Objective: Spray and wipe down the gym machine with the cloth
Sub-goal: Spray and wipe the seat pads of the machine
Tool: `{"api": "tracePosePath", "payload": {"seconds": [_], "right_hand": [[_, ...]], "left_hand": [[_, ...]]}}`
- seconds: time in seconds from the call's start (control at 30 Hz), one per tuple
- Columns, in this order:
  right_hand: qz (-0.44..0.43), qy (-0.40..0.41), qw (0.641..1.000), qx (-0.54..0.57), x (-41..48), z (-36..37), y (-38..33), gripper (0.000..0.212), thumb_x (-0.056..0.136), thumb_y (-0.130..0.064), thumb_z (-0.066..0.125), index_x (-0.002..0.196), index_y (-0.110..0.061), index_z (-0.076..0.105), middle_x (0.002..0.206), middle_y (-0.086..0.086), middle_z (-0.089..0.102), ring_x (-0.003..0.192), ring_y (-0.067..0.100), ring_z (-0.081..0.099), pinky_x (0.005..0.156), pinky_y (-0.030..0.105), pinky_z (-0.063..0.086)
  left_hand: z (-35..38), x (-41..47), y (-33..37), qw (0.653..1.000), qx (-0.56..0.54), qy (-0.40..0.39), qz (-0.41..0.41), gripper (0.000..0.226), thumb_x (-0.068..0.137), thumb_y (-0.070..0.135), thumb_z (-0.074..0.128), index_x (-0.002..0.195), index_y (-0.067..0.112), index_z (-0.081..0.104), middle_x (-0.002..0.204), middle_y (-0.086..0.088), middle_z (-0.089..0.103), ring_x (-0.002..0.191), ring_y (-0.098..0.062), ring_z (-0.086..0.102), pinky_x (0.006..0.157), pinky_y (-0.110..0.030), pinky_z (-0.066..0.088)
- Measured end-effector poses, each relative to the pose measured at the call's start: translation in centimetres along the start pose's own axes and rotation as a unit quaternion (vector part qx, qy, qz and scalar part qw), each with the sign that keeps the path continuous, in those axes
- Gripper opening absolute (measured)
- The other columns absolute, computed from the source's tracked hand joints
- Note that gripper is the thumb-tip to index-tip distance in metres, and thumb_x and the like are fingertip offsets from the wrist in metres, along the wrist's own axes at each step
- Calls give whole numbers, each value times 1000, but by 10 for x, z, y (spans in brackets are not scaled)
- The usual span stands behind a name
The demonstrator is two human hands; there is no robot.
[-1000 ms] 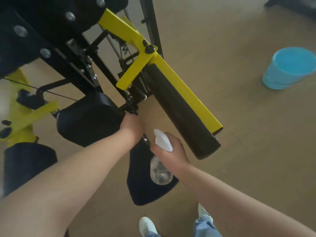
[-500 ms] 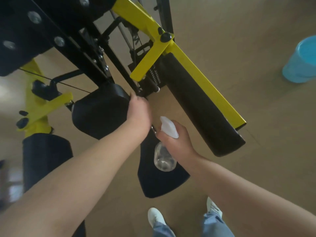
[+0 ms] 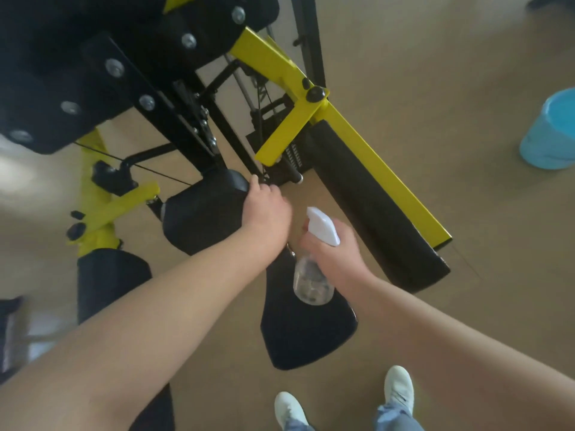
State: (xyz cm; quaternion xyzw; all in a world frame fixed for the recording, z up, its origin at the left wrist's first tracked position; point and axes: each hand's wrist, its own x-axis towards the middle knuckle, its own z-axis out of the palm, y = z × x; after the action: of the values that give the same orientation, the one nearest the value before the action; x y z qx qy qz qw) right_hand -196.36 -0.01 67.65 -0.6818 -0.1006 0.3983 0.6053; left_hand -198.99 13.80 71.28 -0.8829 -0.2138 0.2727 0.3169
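Right hand point(image 3: 336, 253) grips spray bottle point(image 3: 313, 276) at gym machine point(image 3: 373, 157)
Left hand point(image 3: 267, 209) on black pad point(image 3: 202, 213), 10 o'clock of bottle; whether it grips, cannot tell.

A smooth tan floor point(image 3: 435, 73) is stretching across the whole room. Light is glaring off it in a pale patch point(image 3: 18, 178) at the left. A light blue bucket point(image 3: 547, 141) is standing on the floor at the right edge, partly cropped. A dark shape point(image 3: 557, 1) is showing in the top right corner, too cropped to identify.
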Motion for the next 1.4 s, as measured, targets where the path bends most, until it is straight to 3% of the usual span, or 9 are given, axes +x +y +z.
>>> {"api": "tracePosePath", "payload": {"seconds": [0.23, 0.37, 0.53, 0.77, 0.9, 1.03, 1.17, 1.3, 1.4], "right_hand": [[-19, -17, 999, -19, -7, 8, -23, 18, 88, -21, 76, 91, -32, 62, 89, -3, 62, 92, 22, 66, 84, 48, 63], [-8, -13, 1000, -13, -6, 13, -18, 24, 88, -22, 78, 87, -35, 58, 90, -4, 60, 93, 24, 65, 86, 55, 62], [28, -11, 999, -12, -5, 11, 6, 23, 88, -21, 76, 85, -35, 57, 90, -4, 65, 92, 22, 67, 92, 52, 61], [6, -1, 1000, -3, 6, -21, 37, 15, 86, -21, 75, 99, -20, 69, 96, 9, 69, 90, 25, 70, 78, 40, 59], [-12, -13, 1000, -22, 10, -22, 41, 13, 89, -19, 77, 98, -18, 68, 94, 9, 69, 92, 28, 69, 82, 43, 59], [-33, -30, 998, -32, 9, -20, 39, 11, 87, -16, 75, 95, -16, 68, 90, 10, 69, 88, 29, 70, 76, 44, 60], [-20, -51, 995, -84, 10, -20, 46, 11, 91, -21, 74, 99, -24, 68, 92, 1, 68, 89, 20, 68, 74, 33, 60], [20, -84, 989, -120, 7, -13, 69, 17, 94, -23, 74, 108, -27, 66, 95, -11, 66, 88, 8, 64, 62, 13, 47], [44, -102, 983, -143, 7, -6, 96, 19, 93, -23, 75, 111, -23, 68, 95, -12, 68, 90, 9, 66, 71, 21, 48]], "left_hand": [[-19, -26, -59, 954, -223, 60, -190, 54, 96, 25, 64, 142, 4, 42, 130, -25, 53, 114, -40, 61, 91, -55, 58], [-17, -23, -73, 915, -314, 61, -245, 51, 98, 25, 61, 140, 4, 42, 123, -25, 56, 105, -38, 64, 84, -46, 59], [-14, -5, -36, 996, -26, 37, -82, 37, 95, 32, 66, 125, 10, 60, 114, -14, 65, 109, -32, 63, 101, -53, 47], [29, 28, 37, 981, 145, -86, 95, 32, 102, 26, 52, 130, 12, 62, 127, -12, 65, 121, -34, 60, 105, -55, 41], [67, 29, 64, 976, 83, -30, 198, 25, 103, 22, 51, 123, 16, 66, 112, -6, 69, 108, -29, 65, 99, -47, 43], [116, -12, 101, 966, -175, -40, 186, 30, 105, 24, 38, 113, 18, 66, 103, -2, 71, 106, -23, 64, 123, -50, 22], [166, -67, 128, 858, -506, -80, -21, 20, 107, 32, 44, 119, 25, 58, 103, 2, 66, 98, -21, 67, 92, -38, 52], [195, -106, 142, 679, -694, -78, -226, 9, 106, 24, 51, 101, 30, 56, 84, 10, 61, 77, -8, 60, 68, -27, 44], [201, -120, 148, 605, -727, -33, -324, 18, 105, 19, 50, 90, 26, 57, 83, 3, 61, 74, -12, 59, 62, -22, 44]]}}
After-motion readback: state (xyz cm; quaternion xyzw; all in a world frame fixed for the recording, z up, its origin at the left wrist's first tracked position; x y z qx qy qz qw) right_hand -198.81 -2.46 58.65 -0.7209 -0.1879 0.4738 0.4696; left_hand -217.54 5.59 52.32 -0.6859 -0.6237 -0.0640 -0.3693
